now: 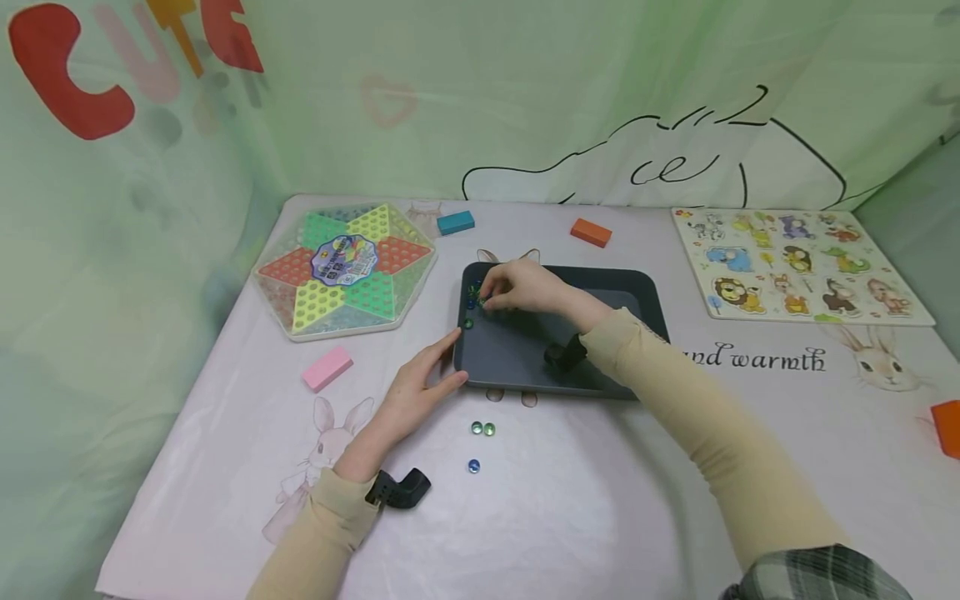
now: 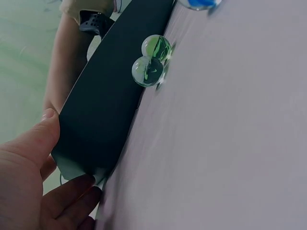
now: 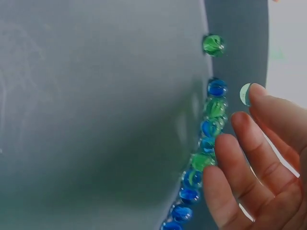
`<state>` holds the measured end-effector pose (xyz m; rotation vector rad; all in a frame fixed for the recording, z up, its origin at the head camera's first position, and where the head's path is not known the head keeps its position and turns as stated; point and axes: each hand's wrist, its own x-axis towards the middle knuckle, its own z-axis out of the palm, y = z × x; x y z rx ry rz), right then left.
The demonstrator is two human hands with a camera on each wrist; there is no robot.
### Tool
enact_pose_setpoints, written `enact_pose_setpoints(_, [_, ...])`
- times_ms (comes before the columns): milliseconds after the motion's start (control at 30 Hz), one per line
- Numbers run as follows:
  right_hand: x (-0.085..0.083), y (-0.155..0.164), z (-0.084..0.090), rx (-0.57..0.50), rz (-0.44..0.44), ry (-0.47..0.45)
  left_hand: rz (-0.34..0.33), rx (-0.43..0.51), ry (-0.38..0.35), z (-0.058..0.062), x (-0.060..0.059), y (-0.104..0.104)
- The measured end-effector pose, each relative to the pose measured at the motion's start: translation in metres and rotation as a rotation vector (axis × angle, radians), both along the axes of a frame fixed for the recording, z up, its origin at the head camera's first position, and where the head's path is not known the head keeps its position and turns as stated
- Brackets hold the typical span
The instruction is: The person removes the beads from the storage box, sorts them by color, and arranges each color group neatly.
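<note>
A dark grey rectangular tray (image 1: 555, 387) lies on the table. My left hand (image 1: 415, 387) grips its near left corner, thumb at the near wall and fingers along the left side; the left wrist view shows the thumb (image 2: 41, 136) at the rim. Over the tray's left end, my right hand (image 1: 528, 287) pinches a pale green glass marble (image 3: 245, 94), partly hidden by the thumb. Below those fingers, a row of blue marbles (image 3: 189, 195) and green marbles (image 3: 213, 44) lines the tray's edge. Two green marbles (image 2: 147, 71) and a blue marble (image 1: 474, 467) lie outside, before the tray.
A hexagonal Chinese checkers board (image 1: 345, 283) lies at the left, beside a pink block (image 1: 327, 369). Behind the tray are a blue block (image 1: 456, 222) and an orange block (image 1: 591, 232). An animal puzzle board (image 1: 802, 267) is at the right, with another orange block (image 1: 948, 429) nearer.
</note>
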<state>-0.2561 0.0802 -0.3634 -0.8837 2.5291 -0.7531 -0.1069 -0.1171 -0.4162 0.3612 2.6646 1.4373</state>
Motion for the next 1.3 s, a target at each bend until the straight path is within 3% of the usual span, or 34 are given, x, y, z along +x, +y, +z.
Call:
enact_pose_setpoints(267, [0.006, 0.007, 0.012, -0.053, -0.008, -0.045, -0.002, -0.002, -0.001, -0.002, 0.0, 0.0])
enact_pose_setpoints(633, [0.025, 0.022, 0.027, -0.153, 0.073, -0.103, 0.006, 0.006, -0.011, -0.002, 0.001, 0.0])
enact_pose_setpoints(967, [0.061, 0.035, 0.04, -0.19, 0.12, -0.124, 0.004, 0.009, -0.008, -0.001, 0.001, 0.0])
enact_pose_setpoints(1300, [0.096, 0.047, 0.031, -0.215, 0.181, -0.128, -0.001, 0.013, -0.008, 0.0, 0.001, 0.0])
